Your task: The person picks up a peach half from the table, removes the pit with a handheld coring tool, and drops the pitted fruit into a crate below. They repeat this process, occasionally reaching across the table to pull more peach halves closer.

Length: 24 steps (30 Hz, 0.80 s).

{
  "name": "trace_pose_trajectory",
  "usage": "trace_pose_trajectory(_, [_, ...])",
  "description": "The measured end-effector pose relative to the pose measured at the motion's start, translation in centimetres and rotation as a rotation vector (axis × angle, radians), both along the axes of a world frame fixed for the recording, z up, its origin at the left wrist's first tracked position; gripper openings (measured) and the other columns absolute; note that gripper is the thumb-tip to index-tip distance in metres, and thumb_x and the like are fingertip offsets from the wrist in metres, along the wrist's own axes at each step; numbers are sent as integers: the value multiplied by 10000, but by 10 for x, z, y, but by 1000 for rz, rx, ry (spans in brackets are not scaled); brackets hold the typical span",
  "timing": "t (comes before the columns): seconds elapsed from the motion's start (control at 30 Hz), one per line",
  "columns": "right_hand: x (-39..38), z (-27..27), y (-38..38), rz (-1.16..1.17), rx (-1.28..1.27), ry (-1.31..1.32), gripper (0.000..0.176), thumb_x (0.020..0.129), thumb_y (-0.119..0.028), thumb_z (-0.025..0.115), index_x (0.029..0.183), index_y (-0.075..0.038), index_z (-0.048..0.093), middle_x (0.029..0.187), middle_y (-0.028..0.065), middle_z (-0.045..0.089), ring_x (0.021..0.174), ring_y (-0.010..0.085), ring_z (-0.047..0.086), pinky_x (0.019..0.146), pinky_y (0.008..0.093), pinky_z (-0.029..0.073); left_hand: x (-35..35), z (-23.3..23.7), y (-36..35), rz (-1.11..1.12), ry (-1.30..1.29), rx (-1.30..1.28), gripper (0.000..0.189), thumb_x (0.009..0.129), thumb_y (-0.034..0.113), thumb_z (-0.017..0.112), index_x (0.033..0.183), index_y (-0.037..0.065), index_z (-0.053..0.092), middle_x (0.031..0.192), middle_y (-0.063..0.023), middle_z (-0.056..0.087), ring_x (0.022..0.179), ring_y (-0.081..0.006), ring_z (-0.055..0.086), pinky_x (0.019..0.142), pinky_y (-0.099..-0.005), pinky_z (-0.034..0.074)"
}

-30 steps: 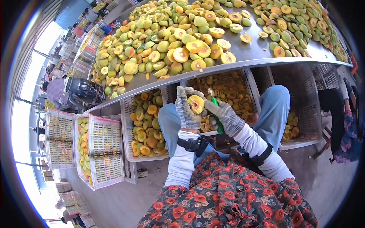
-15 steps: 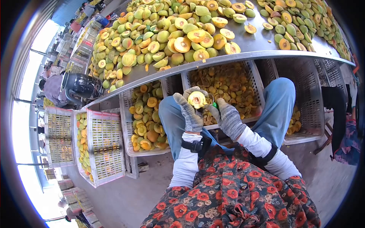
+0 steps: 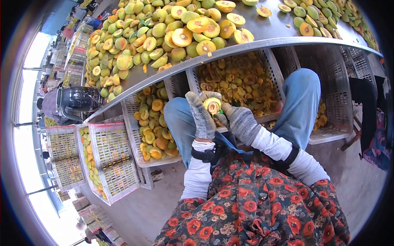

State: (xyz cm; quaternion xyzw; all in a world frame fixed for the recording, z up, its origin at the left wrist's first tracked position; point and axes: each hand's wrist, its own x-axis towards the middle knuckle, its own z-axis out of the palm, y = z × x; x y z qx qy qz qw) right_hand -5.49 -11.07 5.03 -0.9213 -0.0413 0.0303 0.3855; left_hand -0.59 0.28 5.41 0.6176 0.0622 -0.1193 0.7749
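A fruit half (image 3: 212,106), yellow-green outside like a peach or apricot, sits in my left hand (image 3: 202,117) with its cut face and brown hollow turned up. The gloved fingers curl behind it and the thumb stands up along its left side. My right hand (image 3: 242,123), also in a grey glove, is closed around a small green-handled tool (image 3: 221,111) at the fruit's right edge. Most of the tool is hidden by the fingers and the fruit. Both hands are above my lap, between my knees.
Fruit halves (image 3: 160,35) are heaped on the metal table (image 3: 262,44). Beneath its edge stand a crate of scraps (image 3: 242,82) and a crate of fruit halves (image 3: 154,127). Stacked crates (image 3: 115,156) and a black bucket (image 3: 82,98) are at left. Another person's dark-clothed leg (image 3: 363,110) is at right.
My right hand has moved left, bringing the tool up against the fruit half. The view has shifted slightly, so the table sits higher in the picture.
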Motion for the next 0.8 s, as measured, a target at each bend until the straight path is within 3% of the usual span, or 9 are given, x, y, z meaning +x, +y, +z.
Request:
trace_pose_trajectory(0.2, [9, -25, 3, 54, 39, 191, 342, 882, -353, 475, 967, -27, 536, 687, 221, 568, 645, 373, 566, 556, 427, 449, 9, -6, 10, -87, -59, 203, 709, 843, 647, 308, 698, 25, 616, 606, -49, 576, 580, -136, 566, 537, -242, 443])
trace_pose_trajectory(0.27, [11, -35, 3, 86, 320, 286, 383, 874, -388, 493, 923, -14, 561, 638, 164, 579, 591, 305, 569, 541, 371, 452, 13, -14, 15, -208, -100, 748, 710, 845, 646, 301, 694, 28, 617, 613, -53, 579, 579, -137, 568, 545, -239, 451])
trace_pose_trajectory(0.3, [12, -35, 1, 82, 321, 287, 383, 874, -388, 493, 923, -14, 561, 638, 164, 579, 591, 305, 569, 541, 371, 452, 18, -79, 31, -171, -124, 667, 738, 833, 667, 288, 688, 20, 612, 605, -49, 574, 602, -157, 574, 577, -272, 473])
trace_pose_trajectory(0.33, [11, -33, -2, 68, 501, 482, 389, 876, -408, 489, 856, -26, 563, 596, 107, 546, 543, 234, 530, 494, 327, 412, 17, -64, 27, -169, -119, 664, 738, 833, 667, 288, 688, 20, 612, 605, -49, 574, 602, -157, 574, 577, -272, 473])
trace_pose_trajectory(0.4, [12, -24, -6, 34, 865, 865, 436, 879, -448, 481, 722, -50, 567, 512, -8, 480, 448, 91, 452, 399, 239, 330, 15, -34, 26, -339, 192, 75, 771, 810, 699, 282, 800, 0, 606, 658, -55, 583, 670, -195, 581, 648, -327, 484])
trace_pose_trajectory(0.53, [18, -13, -8, -109, 969, 923, 487, 841, -529, 489, 704, -66, 556, 494, 6, 453, 381, 120, 393, 366, 269, 317, -11, -35, -3, 138, -250, 78, 832, 745, 743, 362, 1071, -12, 488, 854, -93, 581, 799, -183, 565, 690, -276, 474])
trace_pose_trajectory(0.6, [15, 2, -10, -40, 1010, 998, 486, 838, -539, 485, 701, -75, 538, 492, -2, 443, 361, 110, 379, 341, 262, 303, -15, -29, -8, 243, -359, 157, 729, 800, 669, 389, 992, -17, 544, 787, -92, 593, 749, -184, 578, 664, -276, 475])
trace_pose_trajectory(0.7, [11, 12, -21, 170, 1287, 1296, 490, 818, -582, 474, 684, -112, 477, 500, -34, 407, 318, 68, 344, 272, 224, 268, -15, -16, -4, 191, -62, -60, 583, 889, 524, 385, 746, 1, 601, 625, -61, 580, 558, -137, 554, 539, -250, 454])
trace_pose_trajectory(0.8, [3, 4, -25, 188, 1320, 1355, 493, 805, -600, 478, 718, -115, 481, 512, -40, 408, 322, 60, 334, 279, 206, 272, -15, -11, -4, 84, -55, 121, 567, 895, 507, 385, 729, 3, 586, 636, -61, 582, 553, -120, 547, 513, -240, 440])
